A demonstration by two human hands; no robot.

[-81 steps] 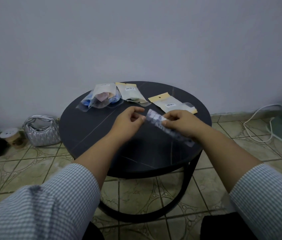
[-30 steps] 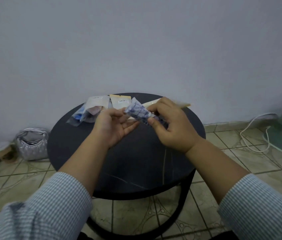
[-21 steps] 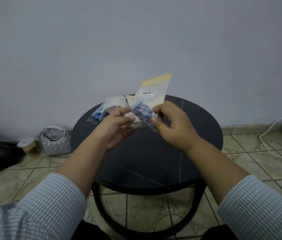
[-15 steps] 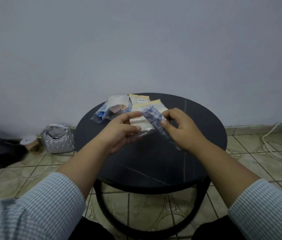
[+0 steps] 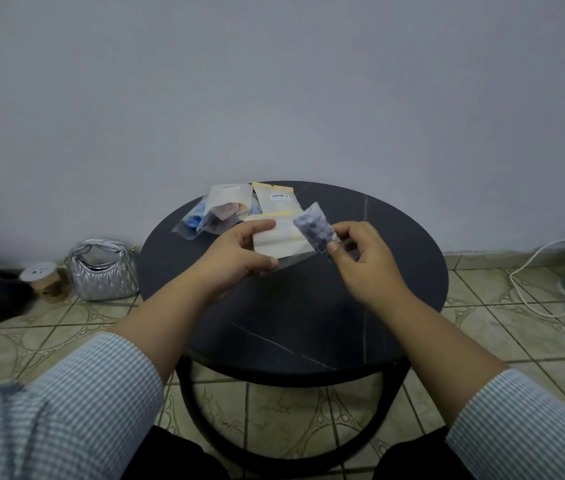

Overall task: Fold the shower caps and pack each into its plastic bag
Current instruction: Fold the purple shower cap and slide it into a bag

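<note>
Above the middle of the round black table (image 5: 395,271), the folded shower cap (image 5: 312,227), blue-and-white patterned, is pinched between the thumb and fingers of the right hand (image 5: 364,261); its lower end is hidden behind that thumb. Just left of it, touching or nearly so, the left hand (image 5: 239,252) grips an empty plastic bag (image 5: 279,239) with a yellow strip along its top edge. The bag's clear lower part is hard to make out against the dark tabletop, and I cannot tell whether its mouth is open. On the far side of the table lie the packed bags (image 5: 220,211), overlapping in a loose pile, with another bag (image 5: 276,199) bearing a barcode label beside them, partly covered by the held bag. On the tiled floor to the left sit a silver quilted handbag (image 5: 102,270) and a small round container (image 5: 42,277). A white cable (image 5: 548,271) trails at the right.
</note>
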